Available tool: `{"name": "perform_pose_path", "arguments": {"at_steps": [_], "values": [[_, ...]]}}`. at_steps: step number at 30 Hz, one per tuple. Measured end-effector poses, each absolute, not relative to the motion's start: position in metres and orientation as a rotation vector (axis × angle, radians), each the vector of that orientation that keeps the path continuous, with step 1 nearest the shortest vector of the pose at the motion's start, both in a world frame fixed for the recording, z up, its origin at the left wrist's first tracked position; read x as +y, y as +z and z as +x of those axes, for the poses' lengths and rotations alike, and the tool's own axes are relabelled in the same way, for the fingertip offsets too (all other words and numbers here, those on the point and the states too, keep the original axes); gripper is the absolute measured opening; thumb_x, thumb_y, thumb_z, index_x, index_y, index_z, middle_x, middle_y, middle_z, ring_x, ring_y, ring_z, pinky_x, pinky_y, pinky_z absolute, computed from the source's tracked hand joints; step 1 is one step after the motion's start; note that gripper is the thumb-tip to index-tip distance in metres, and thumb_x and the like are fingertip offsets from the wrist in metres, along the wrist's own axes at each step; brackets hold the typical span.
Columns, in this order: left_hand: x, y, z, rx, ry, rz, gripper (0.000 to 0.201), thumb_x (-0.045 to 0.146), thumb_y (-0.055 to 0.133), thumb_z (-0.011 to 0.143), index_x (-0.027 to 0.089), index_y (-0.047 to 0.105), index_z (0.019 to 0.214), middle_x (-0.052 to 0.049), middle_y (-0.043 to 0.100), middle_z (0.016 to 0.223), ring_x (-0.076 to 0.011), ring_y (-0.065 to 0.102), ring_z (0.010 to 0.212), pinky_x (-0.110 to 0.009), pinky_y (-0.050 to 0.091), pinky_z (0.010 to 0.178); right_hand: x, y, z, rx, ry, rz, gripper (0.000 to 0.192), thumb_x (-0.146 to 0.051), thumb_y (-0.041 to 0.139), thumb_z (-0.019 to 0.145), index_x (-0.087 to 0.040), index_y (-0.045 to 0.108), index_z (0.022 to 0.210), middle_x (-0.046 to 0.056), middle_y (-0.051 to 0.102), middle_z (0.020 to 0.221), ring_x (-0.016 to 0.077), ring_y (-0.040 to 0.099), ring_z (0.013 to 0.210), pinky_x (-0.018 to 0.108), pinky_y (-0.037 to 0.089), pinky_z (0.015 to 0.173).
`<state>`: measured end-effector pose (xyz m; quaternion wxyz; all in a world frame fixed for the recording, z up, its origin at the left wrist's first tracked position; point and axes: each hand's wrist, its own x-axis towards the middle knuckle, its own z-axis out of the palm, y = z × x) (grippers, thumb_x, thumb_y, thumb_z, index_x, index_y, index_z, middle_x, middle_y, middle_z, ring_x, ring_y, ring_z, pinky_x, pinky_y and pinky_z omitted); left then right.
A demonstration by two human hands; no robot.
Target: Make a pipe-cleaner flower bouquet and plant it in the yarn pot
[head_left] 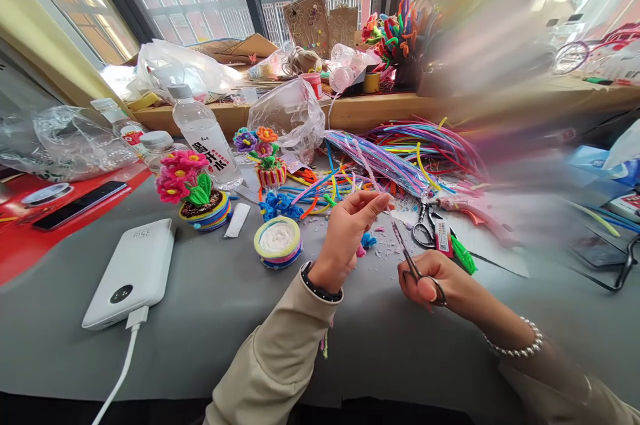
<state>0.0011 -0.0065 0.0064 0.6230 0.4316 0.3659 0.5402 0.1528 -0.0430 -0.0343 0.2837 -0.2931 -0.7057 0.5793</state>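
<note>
My left hand is closed in a pinch on a pale pink-lilac pipe cleaner, which rises from the fingertips toward the back. In my right hand is a pair of small scissors, with fingers in the loops and blades pointing up toward the left fingertips. Lilac fuzz clippings are scattered beneath the hands. Left of my left wrist sits a small round pot wrapped in coloured pipe cleaner, with white filling. Behind it lie blue pipe-cleaner flowers.
A pink flower pot, a water bottle and a white power bank with cable stand at left. Bundled pipe cleaners lie behind my hands. Black-handled scissors and a pink glue gun are right. The right side is blurred.
</note>
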Motion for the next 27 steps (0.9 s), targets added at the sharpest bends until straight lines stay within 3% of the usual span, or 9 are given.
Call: {"name": "perform_pose_path", "arguments": {"at_steps": [7, 13, 27], "values": [[-0.006, 0.006, 0.001, 0.851, 1.282, 0.976, 0.022, 0.034, 0.068, 0.062, 0.015, 0.060, 0.069, 0.004, 0.056, 0.060, -0.0019, 0.029, 0.045, -0.019, 0.022, 0.044, -0.042, -0.035, 0.154, -1.850, 1.498, -0.898, 0.062, -0.068, 0.039, 0.071, -0.015, 0.042, 0.039, -0.003, 0.035, 0.042, 0.0061, 0.029, 0.040, 0.024, 0.022, 0.041], [-0.006, 0.005, 0.000, 0.813, 1.232, 1.024, 0.020, 0.035, 0.066, 0.063, 0.016, 0.062, 0.070, 0.003, 0.057, 0.062, -0.0019, 0.028, 0.045, -0.020, 0.022, 0.044, -0.044, -0.028, 0.154, -2.025, 1.492, -0.858, 0.077, -0.081, 0.015, 0.062, -0.014, 0.054, 0.068, 0.000, 0.043, 0.062, 0.0102, 0.035, 0.052, 0.025, 0.029, 0.048], [-0.010, 0.008, 0.000, 0.839, 1.081, 1.185, 0.018, 0.034, 0.064, 0.066, 0.015, 0.061, 0.067, 0.001, 0.059, 0.062, -0.0057, 0.045, 0.054, -0.020, 0.031, 0.052, -0.045, -0.021, 0.150, -2.067, 1.480, -0.772, 0.070, -0.076, 0.025, 0.066, -0.014, 0.052, 0.054, 0.002, 0.047, 0.058, 0.0105, 0.039, 0.053, 0.025, 0.031, 0.052]]}}
